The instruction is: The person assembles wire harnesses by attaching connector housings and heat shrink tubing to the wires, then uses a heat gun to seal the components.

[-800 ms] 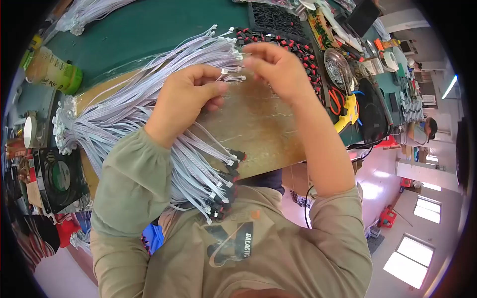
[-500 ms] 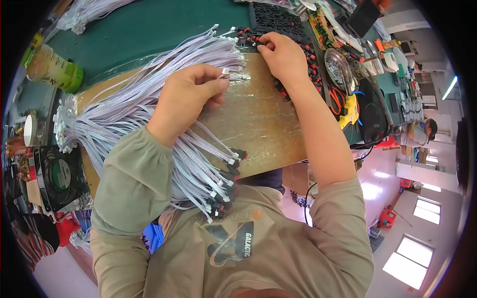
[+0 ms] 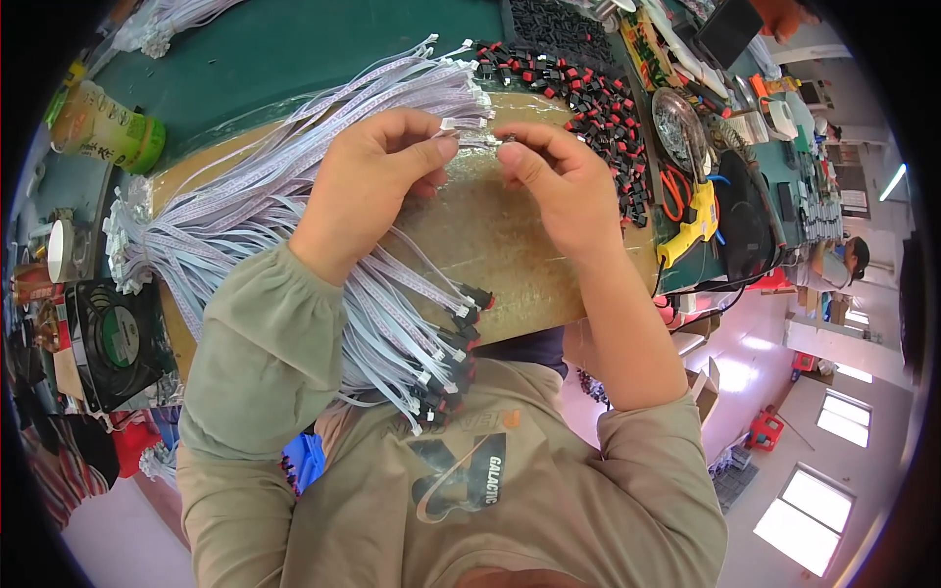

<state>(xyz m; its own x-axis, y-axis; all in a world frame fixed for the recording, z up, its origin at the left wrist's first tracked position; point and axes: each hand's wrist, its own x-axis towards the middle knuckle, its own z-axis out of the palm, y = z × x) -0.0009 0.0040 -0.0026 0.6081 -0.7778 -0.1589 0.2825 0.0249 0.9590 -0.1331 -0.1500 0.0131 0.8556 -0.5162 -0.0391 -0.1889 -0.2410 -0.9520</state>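
My left hand [image 3: 377, 181] pinches the white connector [image 3: 448, 124] at the end of a ribbon cable between thumb and forefinger. My right hand [image 3: 564, 186] faces it across a short gap, closed at the fingertips on a small dark part [image 3: 508, 139] that the fingers mostly hide. Under my left arm and hand fans a large bundle of white ribbon cables [image 3: 235, 201]. Several near cable ends carry black plugs [image 3: 477, 296]. Beyond my right hand lies a heap of small black and red parts [image 3: 613, 118].
A brown board [image 3: 529, 284] covers the near part of the green table [image 3: 284, 49]. To the right are a metal dish [image 3: 674, 118], a yellow glue gun [image 3: 698, 227] and orange-handled pliers [image 3: 673, 191]. A black tray of parts [image 3: 559, 34] sits behind; a bottle [image 3: 108, 132] and black fan [image 3: 113, 338] stand left.
My right hand has come back from the heap of black and red parts, toward me, and now meets close to my left hand. The left hand has barely moved, still pinching the white connector.
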